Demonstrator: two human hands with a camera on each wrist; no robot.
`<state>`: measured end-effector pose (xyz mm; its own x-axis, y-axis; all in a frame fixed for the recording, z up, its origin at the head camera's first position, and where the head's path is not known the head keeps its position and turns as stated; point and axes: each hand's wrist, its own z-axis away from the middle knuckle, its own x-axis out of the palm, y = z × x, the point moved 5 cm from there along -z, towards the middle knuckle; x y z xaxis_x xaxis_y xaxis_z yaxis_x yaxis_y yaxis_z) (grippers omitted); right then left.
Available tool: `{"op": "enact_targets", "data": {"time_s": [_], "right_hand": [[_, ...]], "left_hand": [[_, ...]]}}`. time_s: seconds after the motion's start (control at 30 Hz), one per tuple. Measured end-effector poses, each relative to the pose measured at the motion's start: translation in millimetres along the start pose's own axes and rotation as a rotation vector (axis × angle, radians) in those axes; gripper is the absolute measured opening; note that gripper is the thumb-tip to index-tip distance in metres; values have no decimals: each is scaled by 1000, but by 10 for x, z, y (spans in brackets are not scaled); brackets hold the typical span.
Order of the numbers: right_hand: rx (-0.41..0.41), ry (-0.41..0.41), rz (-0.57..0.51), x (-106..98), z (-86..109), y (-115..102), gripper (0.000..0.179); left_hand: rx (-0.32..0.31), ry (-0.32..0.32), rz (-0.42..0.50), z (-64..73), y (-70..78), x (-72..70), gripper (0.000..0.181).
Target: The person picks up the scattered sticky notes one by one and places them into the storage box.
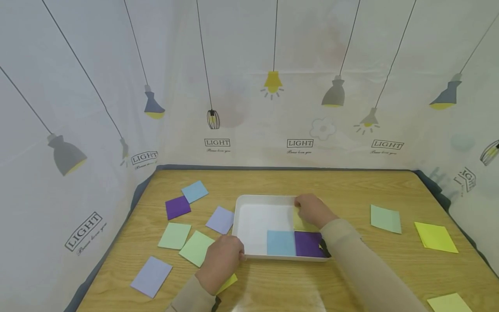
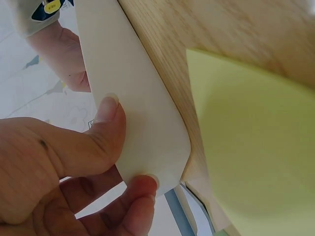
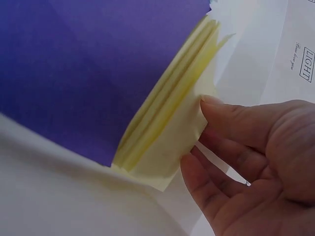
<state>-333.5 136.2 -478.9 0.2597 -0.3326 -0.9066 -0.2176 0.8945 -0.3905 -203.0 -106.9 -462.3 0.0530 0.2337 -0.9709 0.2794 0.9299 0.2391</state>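
Observation:
A shallow white tray [image 1: 251,221] lies on the wooden table. My left hand [image 1: 223,260] grips its front left corner, thumb against the outer wall [image 2: 138,113] in the left wrist view. At the back right of the tray, my right hand [image 1: 315,211] pinches a pale yellow sticky-note pad [image 1: 302,222] by its edge. The right wrist view shows this yellow pad [image 3: 170,147] slightly fanned, beside the purple pad [image 3: 98,73]. Along the tray's front side sit a light blue pad [image 1: 280,243] and that purple pad [image 1: 307,244], side by side.
Left of the tray lie several pads: blue [image 1: 195,191], purple [image 1: 177,207], green [image 1: 174,235], lilac [image 1: 152,276]. A yellow pad [image 1: 227,284] is partly under my left forearm. To the right are green [image 1: 385,219] and yellow [image 1: 435,237] pads. A printed curtain [image 1: 249,52] encloses the table.

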Motion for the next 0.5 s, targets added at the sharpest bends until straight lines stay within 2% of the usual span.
{"op": "enact_targets", "data": {"time_s": [0.2, 0.5], "right_hand": [[-34, 16, 2, -6, 0, -10, 17], [-27, 31, 5, -20, 25, -13, 15]], "left_hand": [[-8, -4, 1, 2, -2, -3, 8], [-5, 0, -4, 11, 7, -3, 8]]}}
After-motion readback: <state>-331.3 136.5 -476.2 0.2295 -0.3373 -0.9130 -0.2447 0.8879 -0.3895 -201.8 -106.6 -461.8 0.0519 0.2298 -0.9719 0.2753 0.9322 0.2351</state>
